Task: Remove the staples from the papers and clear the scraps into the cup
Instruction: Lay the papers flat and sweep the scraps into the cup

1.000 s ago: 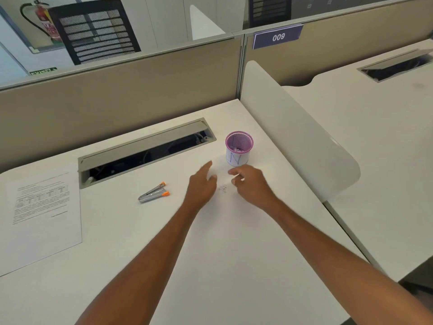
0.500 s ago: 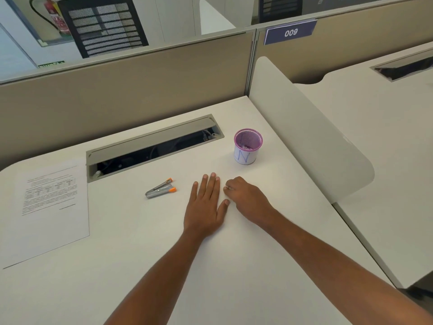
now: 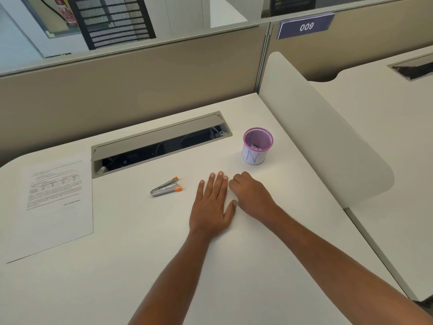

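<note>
1. Left hand (image 3: 212, 202) lay flat, palm down on the table (image 3: 140, 266), fingers straight and pressed together, thumb out at 3 o'clock.
2. Right hand (image 3: 251, 195) sat just at 3 o'clock of the left hand, knuckles up, fingers curled down to the table. Its fingertips were hidden, so I cannot tell if it pinched anything.
3. Right knuckles were just beside the left fingertips; the left thumb tip was touching or nearly touching the right hand.
4. Cup (image 3: 256, 146), purple mesh with a white band marked in blue, stood upright at 1 o'clock of the right hand, near it but apart. Small bits lay in its bottom, too small to name.
5. No scraps showed on the table; the spot under the hands was hidden.
6. Remover (image 3: 166, 186), silver with orange tips, lay on the table at 9 o'clock of the left hand, apart from it, tips pointing to 2 o'clock.
7. Paper (image 3: 51, 207), a printed sheet, lay flat at the table's 9 o'clock edge, well apart from the hands.
8. Open cable slot (image 3: 159, 146) ran across the table at 11 o'clock of the hands, beyond the remover.
9. White divider (image 3: 316, 137) stood along the table's 3 o'clock side, past the cup.
10. Sign (image 3: 306, 26) reading 009 was on the partition at 1 o'clock.
</note>
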